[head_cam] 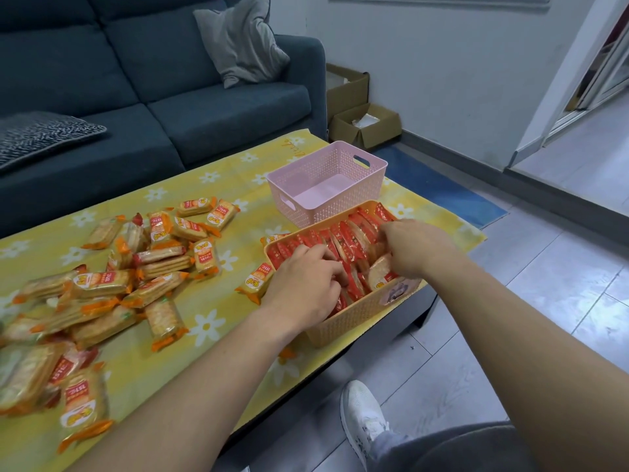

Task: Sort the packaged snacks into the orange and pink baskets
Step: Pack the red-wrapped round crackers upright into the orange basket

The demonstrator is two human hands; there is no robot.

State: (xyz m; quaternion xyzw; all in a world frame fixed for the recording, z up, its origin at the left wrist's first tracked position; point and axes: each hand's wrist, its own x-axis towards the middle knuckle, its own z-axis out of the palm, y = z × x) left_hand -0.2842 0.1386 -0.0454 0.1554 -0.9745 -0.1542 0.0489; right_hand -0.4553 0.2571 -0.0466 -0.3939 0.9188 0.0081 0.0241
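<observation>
The orange basket [354, 315] stands at the table's right front corner, packed with upright red-wrapped round cracker packets [354, 236]. Both my hands are inside it. My left hand [303, 281] lies over the near rows, fingers curled down among the red packets. My right hand [415, 247] reaches into the far right side, fingers bent onto the packets there. Whether either hand holds a packet is hidden. The pink basket [326, 185] stands just behind, with nothing in it. Several orange-wrapped square cracker packets [163, 257] lie scattered over the left of the table.
A yellow cloth with white flowers [211, 325] covers the low table. One orange packet [255, 282] lies beside the orange basket's left wall. A blue sofa [170, 97] runs behind the table. Cardboard boxes [367, 124] sit on the floor. My shoe [360, 413] is below the table edge.
</observation>
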